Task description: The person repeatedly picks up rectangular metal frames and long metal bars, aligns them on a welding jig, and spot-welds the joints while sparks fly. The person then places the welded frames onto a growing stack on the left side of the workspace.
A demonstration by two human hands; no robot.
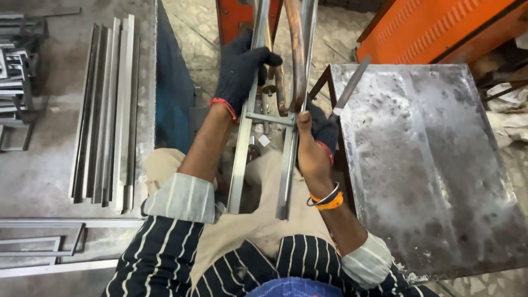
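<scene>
My left hand (240,70), in a dark glove with a red cuff, grips the left rail of a steel frame (241,154) made of two long square tubes joined by a short crossbar (269,118). My right hand (314,144), partly gloved, holds the right rail (287,170) and a thin metal file (351,85) that points up and to the right. A rusty bent rod (297,55) hangs over the frame between my hands. The frame rests over my lap.
A worn steel table top (429,165) lies to the right. Several long steel angle bars (107,110) lie on the floor at left, with welded frames (38,242) near them. Orange machinery (440,27) stands at the back.
</scene>
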